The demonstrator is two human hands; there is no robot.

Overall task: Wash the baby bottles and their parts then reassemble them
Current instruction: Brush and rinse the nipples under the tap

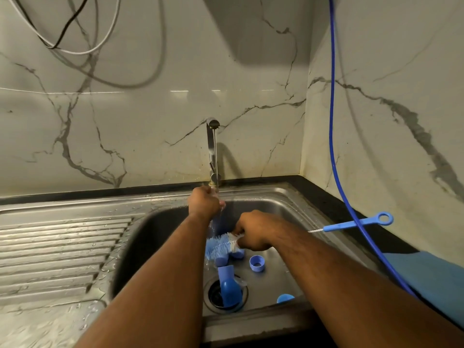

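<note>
Both arms reach over a steel sink point(283, 197) set in a dark worktop point(324, 194). Left hand point(204, 203) is at the far rim, curled under the running tap point(213, 151), fingers bunched around something; cannot tell what, water and blur hide it. Right hand point(253, 233) is lower, mid basin, closed around the neck of a bottle brush point(221, 247) with blue and white bristles pointing left into the stream; its handle is hidden inside the fist. Just beneath the brush sit two blue pieces point(231, 257), mostly covered by bristles, shape unclear. Right of those, a blue screw ring point(257, 263) lies on the basin floor, apart from the others. Nearer, a blue bottle point(227, 282) lies on its side across the drain point(213, 295), rounded end toward the near edge, with a bit of clear plastic beside it, hard to make out. A blue cap point(285, 298) at the near right is cut off by the right forearm. On the right rim a thin blue straw brush point(356, 223) with a ring end lies across the worktop, a blue hose point(332, 121) hanging over it. Ridged drainboard point(62, 247) at left is wet. A blue cloth point(431, 280) sits at the right, partly out of frame
</note>
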